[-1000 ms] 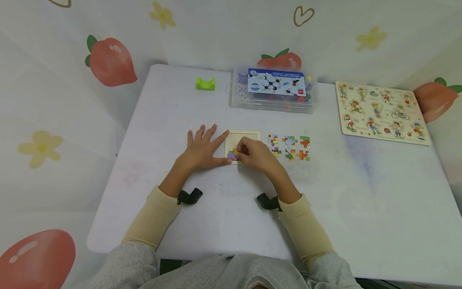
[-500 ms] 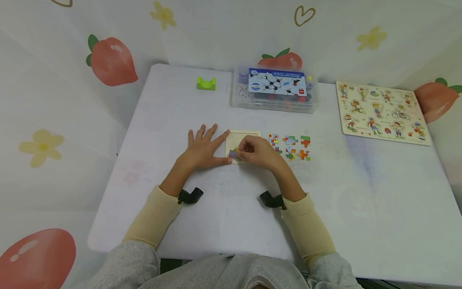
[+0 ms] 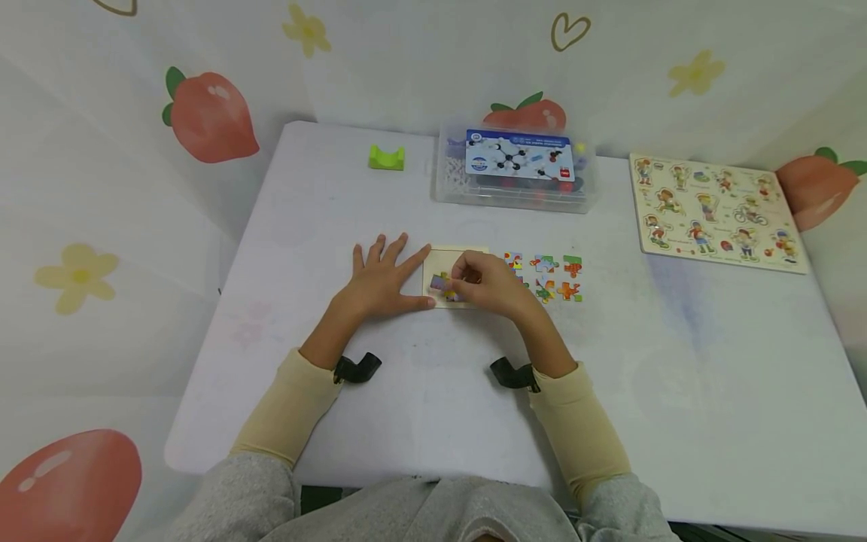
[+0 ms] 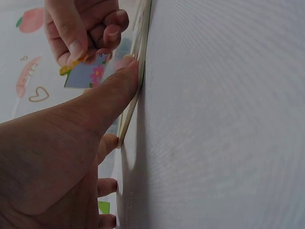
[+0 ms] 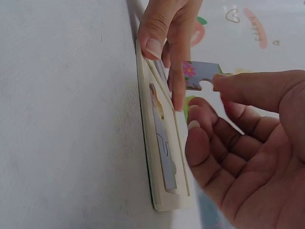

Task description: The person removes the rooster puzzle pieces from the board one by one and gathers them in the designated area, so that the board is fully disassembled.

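My right hand (image 3: 489, 284) pinches a jigsaw piece (image 5: 202, 70) between thumb and fingers, raised over a small square wooden puzzle tray (image 3: 457, 248). The piece is grey-blue with a pink flower and a yellow edge. In the right wrist view, other jigsaw pieces (image 5: 165, 155) lie in the tray along its near side, and the piece is apart from them. Spread flat at the tray's left side, my left hand (image 3: 381, 284) touches the frame with its thumb and index fingertip. My right hand covers part of the tray in the head view.
Several loose jigsaw pieces (image 3: 572, 266) lie in two rows right of the tray. Behind stand a clear plastic case (image 3: 447, 192) with a blue-and-white card and a bright green curved block (image 3: 386, 158). A wooden picture board (image 3: 721, 211) lies at the back right.
My right hand has shifted slightly right, and the pinched piece has lifted and tilted away from the tray's near-left corner. My left hand stays in place.
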Demonstrator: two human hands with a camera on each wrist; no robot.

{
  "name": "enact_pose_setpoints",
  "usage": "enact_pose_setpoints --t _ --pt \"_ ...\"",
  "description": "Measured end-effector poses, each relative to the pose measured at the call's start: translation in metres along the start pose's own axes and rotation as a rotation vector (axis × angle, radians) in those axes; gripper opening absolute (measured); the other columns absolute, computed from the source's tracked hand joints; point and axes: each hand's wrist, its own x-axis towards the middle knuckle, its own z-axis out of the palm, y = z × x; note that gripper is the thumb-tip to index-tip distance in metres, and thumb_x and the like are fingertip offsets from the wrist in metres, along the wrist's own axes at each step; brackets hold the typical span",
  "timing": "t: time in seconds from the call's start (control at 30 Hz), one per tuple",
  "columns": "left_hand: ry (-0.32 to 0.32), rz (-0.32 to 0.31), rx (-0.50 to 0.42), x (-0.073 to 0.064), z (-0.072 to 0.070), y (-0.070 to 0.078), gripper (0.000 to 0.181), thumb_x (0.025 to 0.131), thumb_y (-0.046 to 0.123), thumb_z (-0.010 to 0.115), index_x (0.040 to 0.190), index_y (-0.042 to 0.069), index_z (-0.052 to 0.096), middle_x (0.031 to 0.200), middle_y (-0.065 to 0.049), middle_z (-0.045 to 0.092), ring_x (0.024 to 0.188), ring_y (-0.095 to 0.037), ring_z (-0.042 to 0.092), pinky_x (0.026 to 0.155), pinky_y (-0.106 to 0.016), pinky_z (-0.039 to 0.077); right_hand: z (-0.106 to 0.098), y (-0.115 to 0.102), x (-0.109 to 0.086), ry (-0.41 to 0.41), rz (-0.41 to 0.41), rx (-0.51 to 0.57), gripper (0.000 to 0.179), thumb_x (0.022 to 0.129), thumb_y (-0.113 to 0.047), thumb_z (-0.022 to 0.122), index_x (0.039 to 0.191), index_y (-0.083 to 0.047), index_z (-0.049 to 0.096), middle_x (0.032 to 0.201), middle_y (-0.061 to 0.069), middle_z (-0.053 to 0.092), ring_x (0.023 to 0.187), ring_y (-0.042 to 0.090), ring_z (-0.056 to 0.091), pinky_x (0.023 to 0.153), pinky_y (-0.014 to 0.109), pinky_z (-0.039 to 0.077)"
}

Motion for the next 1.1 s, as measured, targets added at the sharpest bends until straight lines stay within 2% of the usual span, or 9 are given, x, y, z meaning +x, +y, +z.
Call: enact_pose_setpoints --t 0.2,0.37,0.53,1.1 --pt "-0.01 -0.003 0.007 0.002 0.001 0.0 0.095 0.088 0.071 0.059 0.162 0.033 0.014 0.167 -0.013 0.003 0.15 -0.044 -0.007 0.11 -0.07 -0.008 0.001 0.0 -0.001 0.039 -0.07 0.039 0.009 0.089 -0.002 0.073 0.089 -0.003 0.064 0.083 0.006 0.062 0.072 0.021 0.053 0.065 0.032 0.045" --pt "0.001 0.004 0.004 0.001 0.0 -0.001 0.095 0.087 0.071 0.06 0.162 0.032 0.015 0.167 -0.014 0.004 0.15 -0.045 -0.006 0.11 -0.07 -0.008 0.001 0.001 -0.004 0.058 -0.076 0.072 0.008 0.09 -0.002 0.072 0.092 -0.002 0.064 0.086 0.007 0.063 0.075 0.021 0.057 0.067 0.029 0.048" --pt "0.009 0.01 0.001 0.0 -0.001 0.0 0.095 0.087 0.069 0.061 0.162 0.031 0.017 0.167 -0.015 0.005 0.149 -0.046 -0.005 0.11 -0.07 -0.007 -0.002 0.003 -0.012 0.08 -0.048 0.086 0.009 0.09 -0.002 0.072 0.091 -0.003 0.063 0.087 0.007 0.063 0.076 0.02 0.059 0.067 0.027 0.049" --pt "0.019 -0.001 0.018 0.001 0.003 0.0 0.096 0.087 0.07 0.061 0.162 0.031 0.017 0.167 -0.014 0.005 0.15 -0.046 -0.005 0.11 -0.07 -0.008 -0.022 0.019 -0.045 0.1 0.087 0.029 0.008 0.09 -0.003 0.071 0.094 -0.001 0.064 0.084 0.009 0.063 0.073 0.023 0.056 0.062 0.025 0.046"
